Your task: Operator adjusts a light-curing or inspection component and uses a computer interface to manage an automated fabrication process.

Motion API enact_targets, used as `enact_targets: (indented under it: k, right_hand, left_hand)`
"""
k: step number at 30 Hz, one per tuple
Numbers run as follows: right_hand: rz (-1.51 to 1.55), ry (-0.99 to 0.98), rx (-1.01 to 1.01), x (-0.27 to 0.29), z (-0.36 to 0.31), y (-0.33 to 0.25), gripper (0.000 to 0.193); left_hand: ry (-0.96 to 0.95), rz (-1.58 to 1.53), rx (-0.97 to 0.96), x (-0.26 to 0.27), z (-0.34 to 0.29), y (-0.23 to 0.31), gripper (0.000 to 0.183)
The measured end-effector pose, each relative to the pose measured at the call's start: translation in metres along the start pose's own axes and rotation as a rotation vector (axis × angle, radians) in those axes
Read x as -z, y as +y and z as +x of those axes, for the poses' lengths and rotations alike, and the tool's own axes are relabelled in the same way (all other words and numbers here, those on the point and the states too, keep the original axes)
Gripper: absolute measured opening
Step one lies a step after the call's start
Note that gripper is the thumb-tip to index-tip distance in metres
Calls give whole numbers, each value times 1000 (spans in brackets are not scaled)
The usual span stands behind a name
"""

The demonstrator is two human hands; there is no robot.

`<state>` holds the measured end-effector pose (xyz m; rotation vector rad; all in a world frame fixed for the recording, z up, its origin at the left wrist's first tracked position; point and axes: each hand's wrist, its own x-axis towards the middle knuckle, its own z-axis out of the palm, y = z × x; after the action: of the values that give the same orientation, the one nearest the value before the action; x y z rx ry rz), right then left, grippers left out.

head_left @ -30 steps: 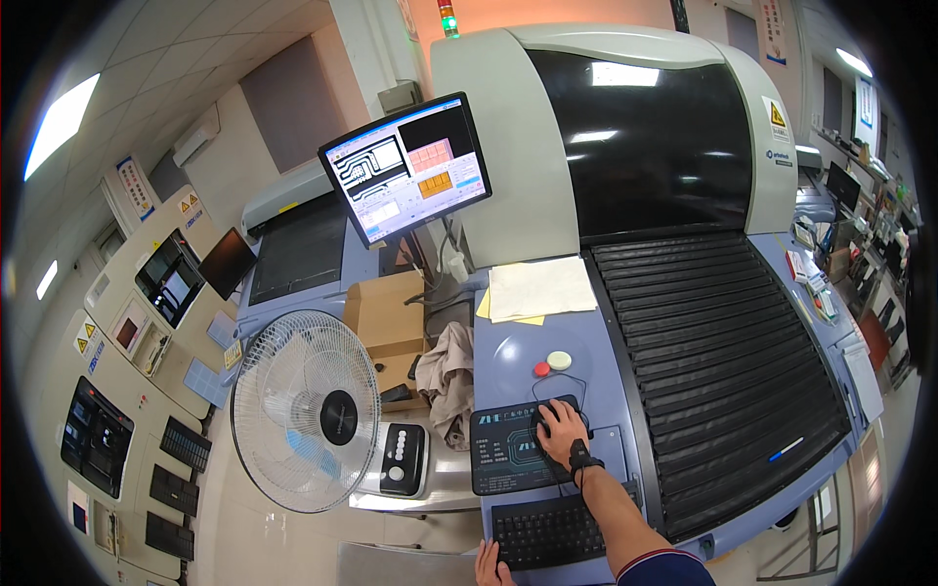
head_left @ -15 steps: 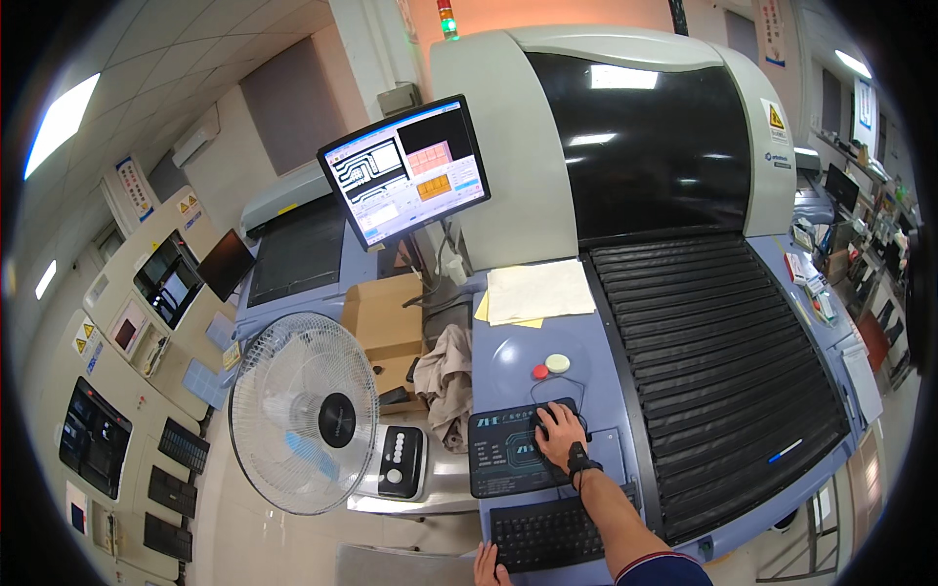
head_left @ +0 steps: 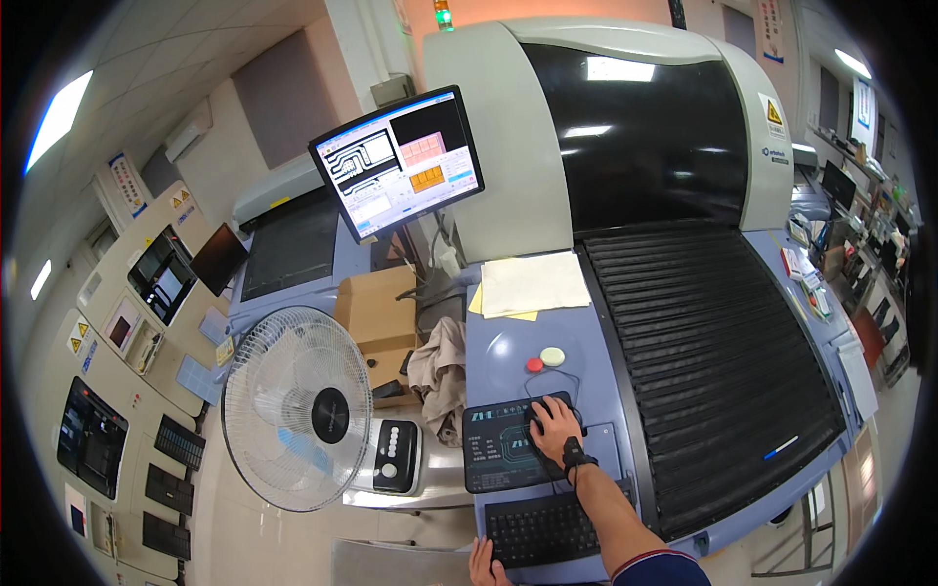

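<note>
My right hand point(head_left: 553, 430), with a dark band on its wrist, lies curled over a black computer mouse point(head_left: 534, 422). The mouse rests on a dark printed mouse pad point(head_left: 489, 467), its cable running up toward a red button and a pale round button point(head_left: 552, 356). At the lower edge my left hand point(head_left: 486, 565) is partly cut off; its visible fingers are apart beside the left end of a black keyboard point(head_left: 539, 533). Above and left, a tilted monitor point(head_left: 396, 161) shows black-and-white tracks and coloured image panels.
A large machine point(head_left: 645, 137) with a dark hood stands ahead, its ribbed black bed point(head_left: 723, 371) right of the keyboard carrying a blue-white pen point(head_left: 780, 448). Pale sheets point(head_left: 535, 285) lie above the buttons. Left are a fan point(head_left: 293, 410), a cardboard box point(head_left: 376, 313) and a crumpled cloth point(head_left: 440, 366).
The whole view has shifted slightly, so the scene sits a little farther left and up. My right hand stays on the mouse, and my left stays beside the keyboard.
</note>
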<state>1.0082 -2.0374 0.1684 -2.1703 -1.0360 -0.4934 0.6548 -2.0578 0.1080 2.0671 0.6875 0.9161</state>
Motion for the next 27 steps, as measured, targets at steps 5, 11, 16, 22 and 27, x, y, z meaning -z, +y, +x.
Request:
enact_targets:
  k: [5,11,16,22,27]
  right_hand:
    - [18,-17,10,-1,-1,-1,40]
    - [10,-15,19,-7,6,8,42]
    - [-33,-65,28,-9,11,2,42]
    - [-36,-116,1,-5,3,3,42]
    - [-20,-117,-1,-1,2,5,42]
  left_hand:
    - [58,5,-26,-3,4,5,50]
    - [63,29,-26,8,27,25,43]
    - [46,46,62,14,30,25,44]
    - [18,55,78,13,18,26,45]
    - [18,25,66,10,15,27,45]
